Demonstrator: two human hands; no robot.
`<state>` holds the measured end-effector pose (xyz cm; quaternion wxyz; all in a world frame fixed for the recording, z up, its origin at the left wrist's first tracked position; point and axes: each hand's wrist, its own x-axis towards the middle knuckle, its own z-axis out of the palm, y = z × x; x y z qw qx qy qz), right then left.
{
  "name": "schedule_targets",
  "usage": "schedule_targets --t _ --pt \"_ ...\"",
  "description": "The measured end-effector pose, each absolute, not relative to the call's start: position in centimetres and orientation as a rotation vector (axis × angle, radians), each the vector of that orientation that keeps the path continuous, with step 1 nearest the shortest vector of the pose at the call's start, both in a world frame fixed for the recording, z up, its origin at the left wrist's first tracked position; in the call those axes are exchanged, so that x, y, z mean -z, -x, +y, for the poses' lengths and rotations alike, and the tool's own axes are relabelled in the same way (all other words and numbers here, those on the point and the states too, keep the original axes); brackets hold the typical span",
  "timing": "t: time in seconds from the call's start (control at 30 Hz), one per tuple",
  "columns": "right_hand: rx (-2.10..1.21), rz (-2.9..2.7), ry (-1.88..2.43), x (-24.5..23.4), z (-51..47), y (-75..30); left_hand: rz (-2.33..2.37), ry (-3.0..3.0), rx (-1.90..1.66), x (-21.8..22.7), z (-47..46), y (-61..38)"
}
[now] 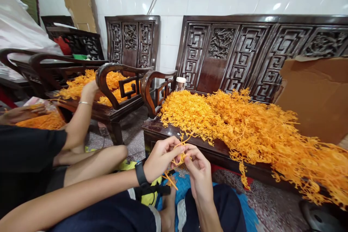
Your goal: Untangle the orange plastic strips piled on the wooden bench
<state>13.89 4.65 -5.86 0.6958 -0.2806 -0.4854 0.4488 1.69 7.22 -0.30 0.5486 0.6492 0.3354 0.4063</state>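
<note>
My left hand (163,157), with a dark band at the wrist, is closed on a thin orange plastic sprig (179,158). Facing it, my right hand (199,170) pinches the same sprig, and the fingertips of both hands nearly meet. Loose orange strands poke out above the fingers, and a few stems (170,181) hang below my left hand. Just beyond my hands, a large heap of similar orange plastic sprigs (217,119) covers the seat of a dark carved wooden bench (163,134). How the pieces join between my fingers is hidden.
At left, a co-worker's arm (78,116) reaches to another orange heap (81,83) on a wooden armchair (108,114). A white-lidded container (181,84) stands behind the bench heap. Cardboard (318,98) leans at right. Blue sheeting (183,185) lies under my legs.
</note>
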Motion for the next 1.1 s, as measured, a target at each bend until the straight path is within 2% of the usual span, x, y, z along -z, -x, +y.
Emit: schedule_targets --t 0.67,1.1 --pt "-1.134 -0.909 0.508 5.6 4.0 -13.2 0.705 -1.521 -0.941 0.4 7.4 -1.4" --pt "-1.083 -0.915 0.554 5.8 3.6 -13.2 0.696 -1.476 -0.956 0.1 7.2 -1.6"
